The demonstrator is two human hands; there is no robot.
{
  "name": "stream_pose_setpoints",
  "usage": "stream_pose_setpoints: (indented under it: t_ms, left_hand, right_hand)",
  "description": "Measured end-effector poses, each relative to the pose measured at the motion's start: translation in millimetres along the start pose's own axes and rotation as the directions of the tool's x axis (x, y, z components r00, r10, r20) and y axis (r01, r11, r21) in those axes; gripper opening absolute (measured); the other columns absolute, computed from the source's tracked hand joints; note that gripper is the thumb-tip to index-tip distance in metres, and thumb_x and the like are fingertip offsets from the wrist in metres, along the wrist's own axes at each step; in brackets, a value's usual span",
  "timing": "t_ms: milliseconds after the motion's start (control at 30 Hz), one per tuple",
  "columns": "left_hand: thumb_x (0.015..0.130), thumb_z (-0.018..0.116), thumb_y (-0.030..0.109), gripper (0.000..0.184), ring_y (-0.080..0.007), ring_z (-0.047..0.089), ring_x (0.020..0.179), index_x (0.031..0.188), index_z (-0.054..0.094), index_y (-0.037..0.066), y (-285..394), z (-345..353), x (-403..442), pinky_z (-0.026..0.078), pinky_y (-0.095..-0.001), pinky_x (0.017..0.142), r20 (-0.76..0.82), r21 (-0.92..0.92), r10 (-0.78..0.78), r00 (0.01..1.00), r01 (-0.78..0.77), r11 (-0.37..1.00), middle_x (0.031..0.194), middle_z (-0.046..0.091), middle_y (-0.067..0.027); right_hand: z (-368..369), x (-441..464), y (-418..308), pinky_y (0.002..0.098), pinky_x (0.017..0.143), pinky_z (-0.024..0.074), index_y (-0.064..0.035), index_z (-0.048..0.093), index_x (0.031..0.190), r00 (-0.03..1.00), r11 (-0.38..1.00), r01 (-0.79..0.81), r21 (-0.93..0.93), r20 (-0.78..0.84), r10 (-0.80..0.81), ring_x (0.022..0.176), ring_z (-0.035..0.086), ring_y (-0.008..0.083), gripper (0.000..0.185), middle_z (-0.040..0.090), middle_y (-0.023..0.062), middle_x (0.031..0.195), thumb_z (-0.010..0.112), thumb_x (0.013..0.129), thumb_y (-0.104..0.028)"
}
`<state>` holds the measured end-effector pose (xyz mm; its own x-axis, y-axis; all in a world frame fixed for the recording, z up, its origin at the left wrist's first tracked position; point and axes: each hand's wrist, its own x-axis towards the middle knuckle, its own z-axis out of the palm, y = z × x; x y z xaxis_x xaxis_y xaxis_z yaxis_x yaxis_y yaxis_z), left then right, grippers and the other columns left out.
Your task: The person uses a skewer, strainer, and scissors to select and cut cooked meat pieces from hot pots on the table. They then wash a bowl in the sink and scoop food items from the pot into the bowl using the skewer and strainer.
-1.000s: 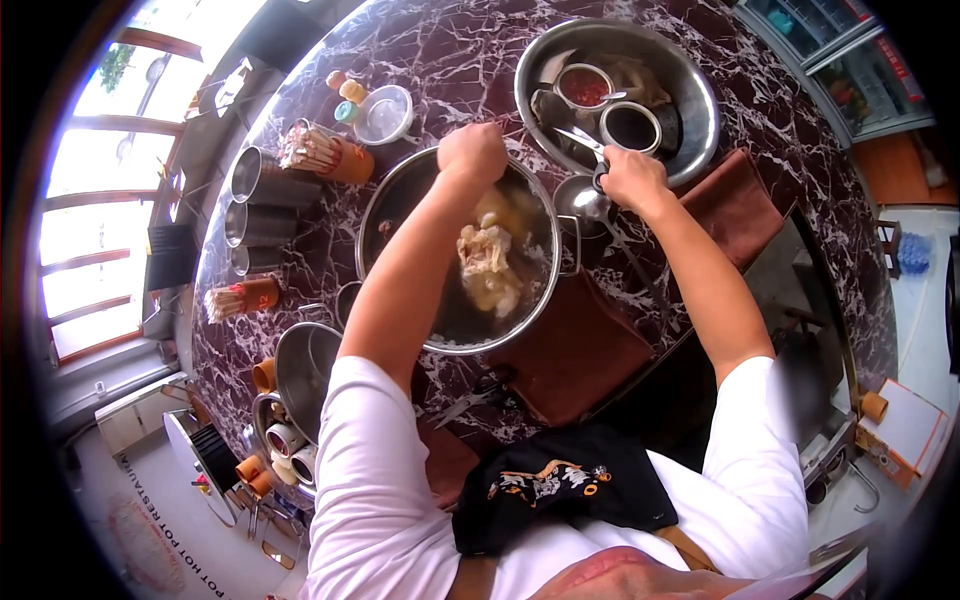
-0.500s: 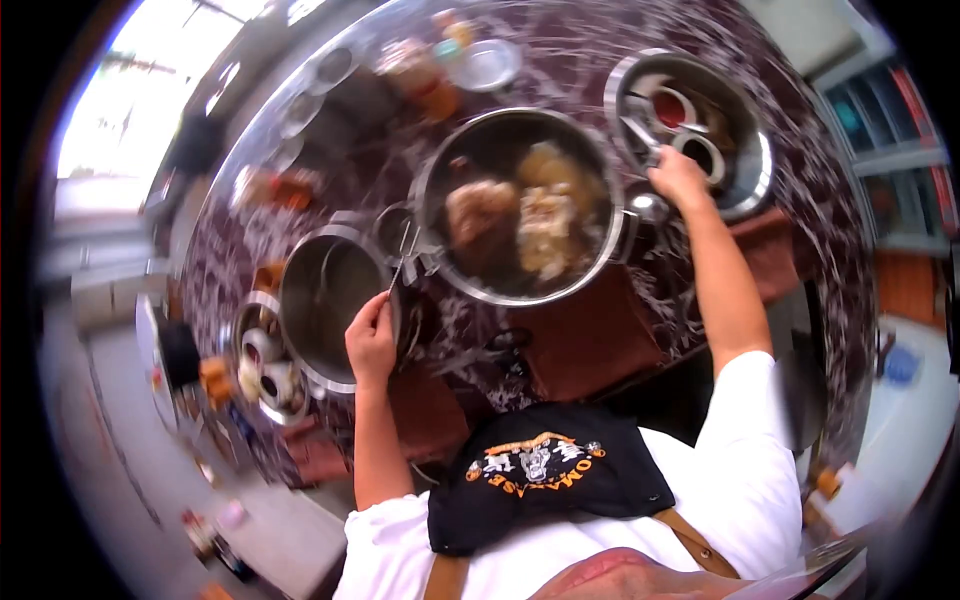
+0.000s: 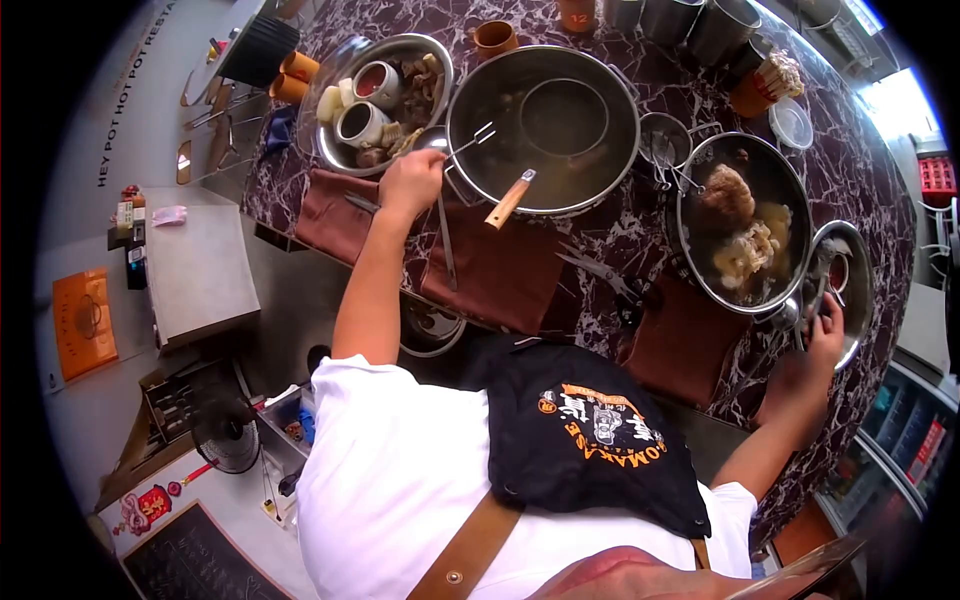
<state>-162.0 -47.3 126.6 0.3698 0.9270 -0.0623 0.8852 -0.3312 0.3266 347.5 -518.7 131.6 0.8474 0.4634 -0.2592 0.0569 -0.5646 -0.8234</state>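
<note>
Your left hand has moved left of the upper-centre pot, gripping a fork whose length likely keeps it off the liquid, while your right hand clasps scissors, far right.

A pronged metal fork slants over the large pot; partly hidden scissors show against the rightmost bowl.
</note>
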Motion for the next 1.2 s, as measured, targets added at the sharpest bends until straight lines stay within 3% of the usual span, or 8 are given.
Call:
stream_pose_setpoints:
  t_ms: [100, 267, 433, 667, 833, 1000, 1100, 1200]
  left_hand:
    - [0.086, 0.052, 0.027, 0.025, -0.0346, 0.065, 0.093, 0.099, 0.072, 0.017, -20.0, -1.7, 19.5, 0.051, -0.045, 0.08, 0.033, 0.062, 0.045, 0.998, -0.046, 0.997, 0.098, 0.069, -0.0131]
    - [0.086, 0.051, 0.026, 0.026, -0.0343, 0.065, 0.093, 0.099, 0.071, 0.017, -49.3, -0.7, 37.3, 0.051, -0.0447, 0.081, 0.119, 0.046, 0.11, 0.987, -0.116, 0.992, 0.098, 0.069, -0.013]
    - [0.087, 0.051, 0.027, 0.026, -0.0344, 0.064, 0.093, 0.1, 0.071, 0.016, -91.0, -7.9, 29.4, 0.051, -0.0442, 0.08, 0.029, -0.075, 0.098, 0.995, -0.096, 0.993, 0.098, 0.069, -0.0131]
    - [0.088, 0.06, 0.021, 0.024, -0.0301, 0.067, 0.086, 0.105, 0.069, 0.007, -199.3, 3.0, -74.3, 0.05, -0.0344, 0.074, -0.035, -0.547, -0.131, 0.991, 0.091, 0.833, 0.092, 0.069, -0.017]
    - [0.09, 0.06, 0.017, 0.025, -0.021, 0.067, 0.089, 0.106, 0.068, 0.0, -240.8, 10.2, -160.1, 0.05, -0.0306, 0.08, 0.047, -0.597, -0.398, 0.916, 0.345, 0.724, 0.096, 0.071, -0.0152]
    - [0.091, 0.06, 0.013, 0.022, -0.012, 0.064, 0.09, 0.107, 0.068, 0.0, -238.3, 21.8, -179.0, 0.048, -0.0258, 0.083, 0.051, -0.654, -0.445, 0.894, 0.367, 0.661, 0.098, 0.071, -0.0078]
    - [0.091, 0.06, 0.015, 0.022, -0.0128, 0.059, 0.07, 0.105, 0.068, 0.0, -204.5, 14.5, -155.5, 0.047, -0.0279, 0.067, 0.041, -0.662, -0.408, 0.912, 0.331, 0.673, 0.077, 0.067, -0.0074]
    - [0.091, 0.06, 0.017, 0.022, -0.0132, 0.059, 0.065, 0.105, 0.068, 0.002, -172.6, 11.1, -125.6, 0.047, -0.0281, 0.063, -0.02, -0.679, -0.301, 0.953, 0.209, 0.704, 0.074, 0.066, -0.007]
  right_hand:
    - [81.6, -57.6, -75.0, 0.0242, 0.083, 0.0455, -0.0102, 0.053, 0.131, 0.966, 0.99, 0.142, 0.0, 0.22, -0.139, 0.089, 0.059, 0.0129, 0.048, 0.062, 0.0069, 0.101, 0.055, 0.085, 0.001]
    - [231.6, -92.2, -164.4, 0.0359, 0.087, 0.0483, -0.0124, 0.06, 0.121, 0.733, 0.744, 0.606, -0.283, 0.562, -0.384, 0.095, 0.064, 0.0297, 0.045, 0.066, 0.0154, 0.105, 0.066, 0.077, -0.019]
    - [387.0, -71.4, -243.1, 0.0413, 0.081, 0.0515, -0.0126, 0.062, 0.108, 0.616, 0.217, 0.787, -0.578, 0.758, -0.213, 0.094, 0.064, 0.032, 0.034, 0.067, 0.0131, 0.096, 0.063, 0.076, -0.024]
    - [501.4, -51.9, -251.4, 0.0369, 0.084, 0.0517, -0.0122, 0.06, 0.114, 0.608, 0.061, 0.793, -0.606, 0.78, -0.149, 0.098, 0.064, 0.0299, 0.046, 0.067, 0.013, 0.1, 0.069, 0.072, -0.03]
    - [509.4, -26.8, -217.5, 0.0413, 0.085, 0.0494, -0.0122, 0.062, 0.106, 0.559, 0.136, 0.828, -0.544, 0.783, -0.274, 0.097, 0.061, 0.0323, 0.032, 0.063, 0.0155, 0.097, 0.067, 0.075, -0.019]
    - [472.1, -1.7, -195.9, 0.0402, 0.084, 0.0497, -0.0126, 0.065, 0.113, 0.503, 0.355, 0.855, -0.377, 0.767, -0.397, 0.097, 0.062, 0.035, 0.039, 0.066, 0.0167, 0.096, 0.07, 0.074, -0.016]
    - [453.0, 11.0, -191.1, 0.037, 0.079, 0.0501, -0.0123, 0.064, 0.118, 0.541, 0.596, 0.751, -0.284, 0.781, -0.31, 0.087, 0.065, 0.031, 0.043, 0.067, 0.0162, 0.09, 0.067, 0.076, -0.011]
    - [439.5, 24.2, -181.6, 0.0267, 0.071, 0.0463, -0.0143, 0.063, 0.123, 0.556, 0.762, 0.616, -0.198, 0.795, -0.242, 0.072, 0.055, 0.0122, 0.045, 0.061, 0.0052, 0.077, 0.064, 0.079, -0.005]
